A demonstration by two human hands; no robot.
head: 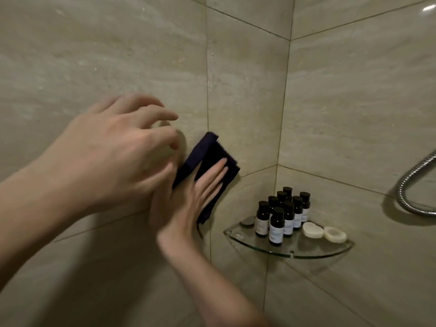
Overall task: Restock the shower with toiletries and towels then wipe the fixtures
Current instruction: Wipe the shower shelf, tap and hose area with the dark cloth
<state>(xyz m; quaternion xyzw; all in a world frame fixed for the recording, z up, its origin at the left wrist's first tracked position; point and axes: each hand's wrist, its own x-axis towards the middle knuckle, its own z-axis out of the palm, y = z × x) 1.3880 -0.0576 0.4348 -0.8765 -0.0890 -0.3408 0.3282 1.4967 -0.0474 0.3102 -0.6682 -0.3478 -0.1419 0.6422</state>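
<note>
The right hand [188, 199] lies flat, fingers straight, pressing a dark cloth [207, 149] against the tiled wall [247, 102] at centre frame. The left hand [113, 147] hovers at the cloth's left edge, fingers loosely curled and blurred; I cannot tell if it grips anything. Held only by a flat palm, the cloth could slide off. A wide sweep to the lower right could knock the bottles [276, 225] or soaps [312, 230] off the glass shelf [259, 247]. Bare tile lies open up and left; the corner and the hose [405, 185] close in on the right.
</note>
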